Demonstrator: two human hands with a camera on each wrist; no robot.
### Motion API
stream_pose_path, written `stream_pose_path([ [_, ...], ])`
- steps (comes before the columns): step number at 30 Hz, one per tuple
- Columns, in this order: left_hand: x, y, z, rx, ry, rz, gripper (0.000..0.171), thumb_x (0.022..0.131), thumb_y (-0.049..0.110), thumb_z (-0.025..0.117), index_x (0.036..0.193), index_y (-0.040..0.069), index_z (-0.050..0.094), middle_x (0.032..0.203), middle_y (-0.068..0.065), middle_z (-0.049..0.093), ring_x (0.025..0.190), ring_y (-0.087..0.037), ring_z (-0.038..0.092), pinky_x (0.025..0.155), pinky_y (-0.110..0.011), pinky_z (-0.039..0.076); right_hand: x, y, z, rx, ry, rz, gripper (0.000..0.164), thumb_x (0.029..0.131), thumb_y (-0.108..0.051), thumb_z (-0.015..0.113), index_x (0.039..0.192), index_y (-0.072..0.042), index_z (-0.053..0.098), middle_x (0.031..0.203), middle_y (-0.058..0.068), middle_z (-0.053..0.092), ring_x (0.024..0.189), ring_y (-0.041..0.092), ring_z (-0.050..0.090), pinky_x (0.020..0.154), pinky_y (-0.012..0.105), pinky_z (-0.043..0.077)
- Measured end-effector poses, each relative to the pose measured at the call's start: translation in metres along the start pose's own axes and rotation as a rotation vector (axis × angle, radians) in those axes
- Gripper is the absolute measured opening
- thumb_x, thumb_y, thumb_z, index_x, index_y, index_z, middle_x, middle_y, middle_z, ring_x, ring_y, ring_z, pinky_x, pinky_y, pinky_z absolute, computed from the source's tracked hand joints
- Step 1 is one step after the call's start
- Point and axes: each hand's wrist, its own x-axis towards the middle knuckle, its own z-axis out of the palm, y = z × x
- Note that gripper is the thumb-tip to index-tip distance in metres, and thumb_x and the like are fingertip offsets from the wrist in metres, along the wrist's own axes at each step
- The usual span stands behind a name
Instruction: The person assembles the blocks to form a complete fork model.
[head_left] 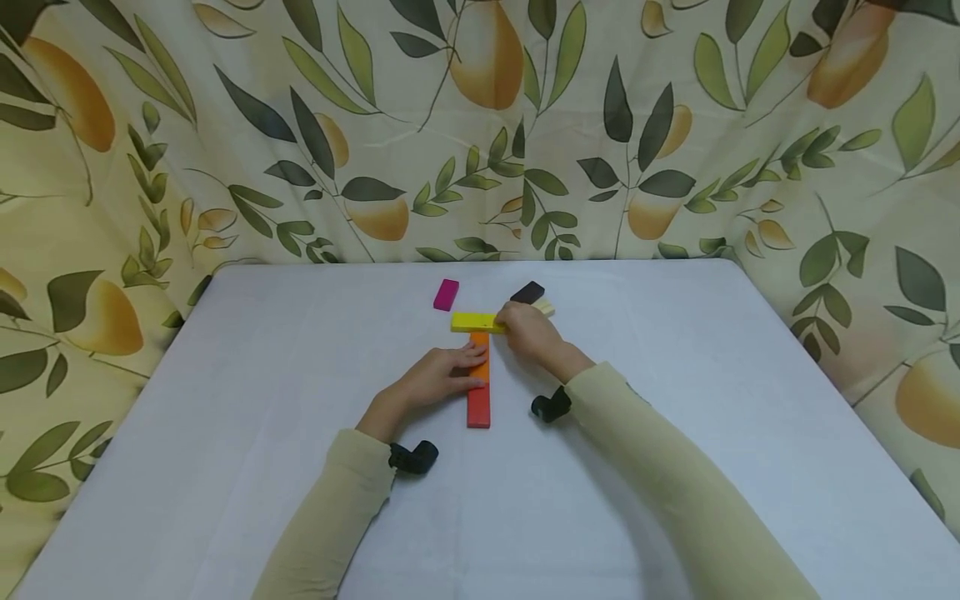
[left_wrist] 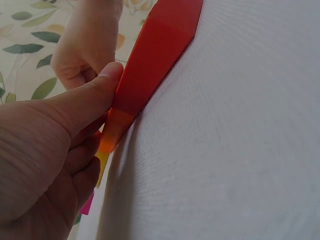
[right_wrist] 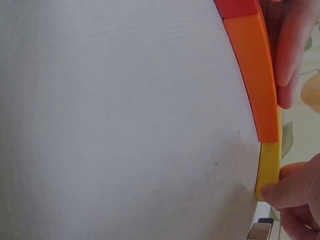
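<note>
A yellow rectangular block (head_left: 472, 322) lies crosswise at the far end of an orange block (head_left: 480, 367). A red block (head_left: 478, 408) continues the orange one toward the near edge, end to end. With thumb and fingers, my right hand (head_left: 531, 335) pinches the right end of the yellow block. My left hand (head_left: 442, 372) rests on the orange block, fingers stretched across its top. In the left wrist view its thumb (left_wrist: 95, 92) touches the edge of the red block (left_wrist: 160, 55).
A magenta block (head_left: 446, 295) lies behind the yellow one on the left. Behind my right hand are a black block (head_left: 528, 292) and a cream block (head_left: 544, 307), partly hidden. All lie on a white-covered table (head_left: 225, 375) before a leaf-patterned cloth (head_left: 480, 167).
</note>
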Motion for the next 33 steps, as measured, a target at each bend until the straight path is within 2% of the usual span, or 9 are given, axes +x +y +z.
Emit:
stream_pose_path([
  [11, -0.0004, 0.0031, 0.0005, -0.008, 0.001, -0.003, 0.054, 0.086, 0.028, 0.064, 0.135, 0.015, 0.045, 0.140, 0.009, 0.040, 0.133, -0.005, 0.024, 0.099, -0.026, 0.034, -0.0035, 0.0001, -0.0003, 0.002, 0.014, -0.021, 0.027, 0.083, 0.008, 0.059, 0.108, 0.002, 0.067, 0.104, 0.013, 0.063, 0.095, 0.024, 0.058, 0.090, 0.034, 0.045],
  [21, -0.0008, 0.0032, -0.0004, 0.007, 0.001, 0.010, 0.054, 0.086, 0.029, 0.064, 0.135, 0.015, 0.046, 0.140, 0.009, 0.040, 0.133, -0.005, 0.023, 0.102, -0.027, 0.031, -0.0063, -0.0009, -0.0001, 0.023, 0.014, -0.019, 0.029, 0.082, 0.009, 0.059, 0.110, 0.003, 0.066, 0.105, 0.013, 0.062, 0.098, 0.024, 0.057, 0.091, 0.034, 0.045],
  [29, -0.0008, 0.0011, 0.0003, 0.012, 0.031, 0.062, 0.054, 0.085, 0.027, 0.065, 0.133, 0.011, 0.047, 0.138, 0.005, 0.042, 0.131, -0.007, 0.028, 0.104, -0.028, 0.028, -0.0096, 0.0009, 0.0009, 0.013, 0.083, -0.108, 0.029, 0.079, 0.015, 0.055, 0.102, 0.005, 0.067, 0.097, 0.013, 0.063, 0.093, 0.025, 0.059, 0.086, 0.033, 0.047],
  [33, -0.0005, 0.0001, 0.0007, 0.009, 0.030, 0.064, 0.054, 0.085, 0.027, 0.065, 0.134, 0.011, 0.047, 0.138, 0.006, 0.042, 0.131, -0.006, 0.028, 0.104, -0.028, 0.028, -0.0096, 0.0016, 0.0014, 0.015, 0.088, -0.111, 0.028, 0.079, 0.015, 0.055, 0.103, 0.005, 0.067, 0.096, 0.013, 0.063, 0.093, 0.025, 0.059, 0.086, 0.033, 0.047],
])
